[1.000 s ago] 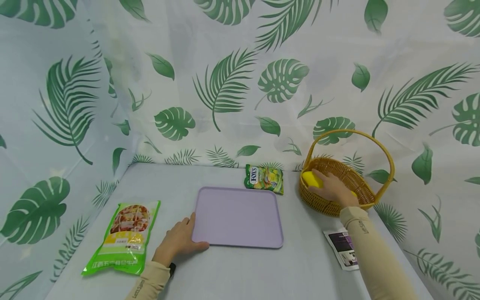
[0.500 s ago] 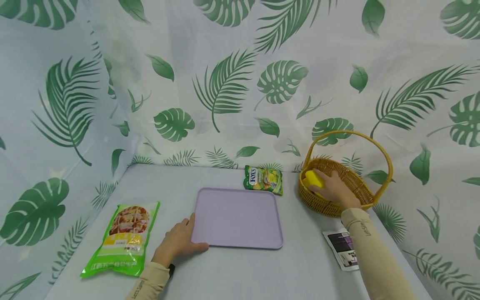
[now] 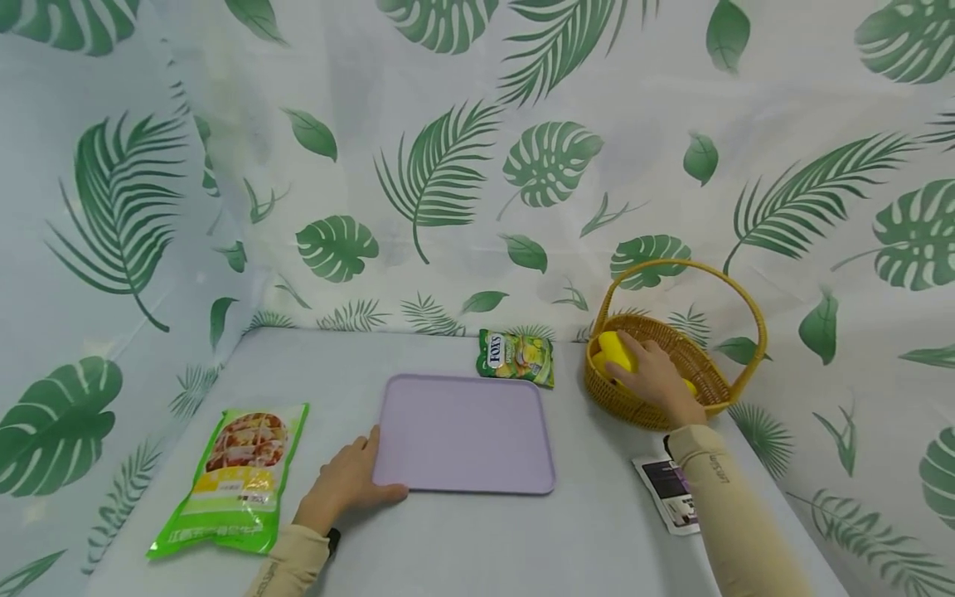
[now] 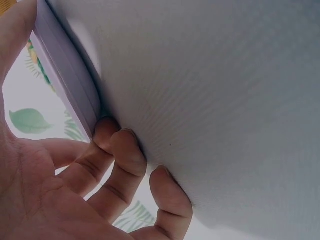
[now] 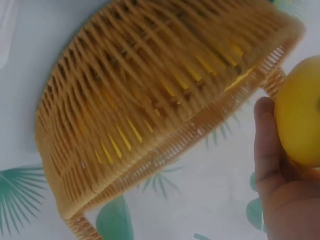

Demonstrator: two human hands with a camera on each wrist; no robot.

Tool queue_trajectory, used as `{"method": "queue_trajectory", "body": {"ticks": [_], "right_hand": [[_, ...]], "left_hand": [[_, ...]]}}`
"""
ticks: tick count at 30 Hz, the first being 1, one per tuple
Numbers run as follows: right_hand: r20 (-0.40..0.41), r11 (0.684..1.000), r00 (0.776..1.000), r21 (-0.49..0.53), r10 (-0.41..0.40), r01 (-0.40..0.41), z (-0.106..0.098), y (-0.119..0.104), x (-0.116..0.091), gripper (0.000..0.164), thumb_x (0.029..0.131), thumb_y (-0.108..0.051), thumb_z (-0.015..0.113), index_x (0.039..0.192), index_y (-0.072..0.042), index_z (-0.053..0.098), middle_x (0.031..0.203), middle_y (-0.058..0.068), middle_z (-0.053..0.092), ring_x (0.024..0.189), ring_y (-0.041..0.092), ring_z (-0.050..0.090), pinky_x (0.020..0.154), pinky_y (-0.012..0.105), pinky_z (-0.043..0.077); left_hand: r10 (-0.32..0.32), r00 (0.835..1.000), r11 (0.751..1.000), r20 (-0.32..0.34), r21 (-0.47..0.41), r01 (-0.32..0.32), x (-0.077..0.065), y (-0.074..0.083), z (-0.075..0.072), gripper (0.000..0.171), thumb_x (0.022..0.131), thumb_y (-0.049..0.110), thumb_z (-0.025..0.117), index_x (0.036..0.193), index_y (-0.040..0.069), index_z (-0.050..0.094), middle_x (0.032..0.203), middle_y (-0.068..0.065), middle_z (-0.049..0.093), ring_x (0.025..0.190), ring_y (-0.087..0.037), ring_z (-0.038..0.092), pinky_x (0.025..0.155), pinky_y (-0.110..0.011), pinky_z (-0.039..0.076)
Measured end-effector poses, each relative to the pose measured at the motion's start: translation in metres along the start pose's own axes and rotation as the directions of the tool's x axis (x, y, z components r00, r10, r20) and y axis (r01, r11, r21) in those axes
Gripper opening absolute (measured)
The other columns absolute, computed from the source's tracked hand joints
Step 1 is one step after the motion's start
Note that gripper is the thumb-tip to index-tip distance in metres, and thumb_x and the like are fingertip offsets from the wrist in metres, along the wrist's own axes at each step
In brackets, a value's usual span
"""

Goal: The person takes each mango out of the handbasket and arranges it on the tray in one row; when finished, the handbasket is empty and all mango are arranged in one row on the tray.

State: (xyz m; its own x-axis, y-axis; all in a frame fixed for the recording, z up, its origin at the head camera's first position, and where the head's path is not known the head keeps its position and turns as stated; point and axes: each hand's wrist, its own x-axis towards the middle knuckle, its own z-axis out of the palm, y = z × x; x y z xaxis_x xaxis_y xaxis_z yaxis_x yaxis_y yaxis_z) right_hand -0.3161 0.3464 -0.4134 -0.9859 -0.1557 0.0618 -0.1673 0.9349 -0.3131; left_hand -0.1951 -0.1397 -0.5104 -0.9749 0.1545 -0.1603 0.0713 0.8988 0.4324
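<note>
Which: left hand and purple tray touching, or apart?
Touching. Left wrist view shows a fingertip of the left hand against the corner of the purple tray.

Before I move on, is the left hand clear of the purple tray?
No, in the head view the left hand touches the purple tray at its near left corner.
</note>
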Motion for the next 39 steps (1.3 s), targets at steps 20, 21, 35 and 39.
{"method": "queue_trajectory", "body": {"ticks": [20, 21, 35, 39], "right_hand": [[-0.07, 0.992, 0.996, 0.11, -0.049, 0.056, 0.028, -0.036, -0.008, 0.065, 0.103, -0.044, 0.051, 0.158, -0.012, 0.032, 0.143, 0.04, 0.037, 0.122, 0.052, 0.047, 0.097, 0.066, 0.043], [-0.067, 0.991, 0.997, 0.119, -0.047, 0.055, 0.031, -0.039, -0.008, 0.066, 0.103, -0.045, 0.051, 0.158, -0.013, 0.033, 0.144, 0.04, 0.037, 0.124, 0.053, 0.047, 0.099, 0.067, 0.043], [-0.029, 0.983, 0.997, 0.169, -0.067, 0.071, 0.063, -0.067, -0.007, 0.075, 0.099, -0.047, 0.057, 0.159, -0.014, 0.028, 0.148, 0.032, 0.037, 0.119, 0.043, 0.051, 0.091, 0.053, 0.047], [-0.008, 0.98, 0.996, 0.178, -0.087, 0.087, 0.073, -0.077, -0.005, 0.078, 0.096, -0.043, 0.061, 0.16, -0.012, 0.027, 0.145, 0.029, 0.039, 0.114, 0.036, 0.049, 0.086, 0.046, 0.045]], "left_hand": [[0.0, 1.0, 1.0, 0.003, -0.01, 0.0, -0.001, -0.003, -0.001, 0.116, 0.072, 0.061, 0.082, 0.154, -0.005, 0.031, 0.144, -0.031, 0.051, 0.128, -0.05, 0.053, 0.092, -0.079, 0.042], [0.003, 1.0, 1.0, 0.001, -0.007, -0.003, -0.001, -0.003, -0.001, 0.116, 0.072, 0.061, 0.082, 0.153, -0.005, 0.032, 0.143, -0.031, 0.051, 0.127, -0.05, 0.053, 0.091, -0.079, 0.042], [0.005, 1.0, 1.0, 0.002, -0.006, -0.005, -0.001, -0.002, 0.0, 0.117, 0.071, 0.06, 0.083, 0.153, -0.006, 0.032, 0.143, -0.032, 0.051, 0.127, -0.05, 0.054, 0.091, -0.079, 0.043], [0.006, 1.0, 1.0, -0.001, -0.004, -0.006, -0.001, -0.001, -0.002, 0.117, 0.071, 0.06, 0.083, 0.153, -0.006, 0.032, 0.142, -0.032, 0.052, 0.126, -0.05, 0.055, 0.09, -0.078, 0.044]]}}
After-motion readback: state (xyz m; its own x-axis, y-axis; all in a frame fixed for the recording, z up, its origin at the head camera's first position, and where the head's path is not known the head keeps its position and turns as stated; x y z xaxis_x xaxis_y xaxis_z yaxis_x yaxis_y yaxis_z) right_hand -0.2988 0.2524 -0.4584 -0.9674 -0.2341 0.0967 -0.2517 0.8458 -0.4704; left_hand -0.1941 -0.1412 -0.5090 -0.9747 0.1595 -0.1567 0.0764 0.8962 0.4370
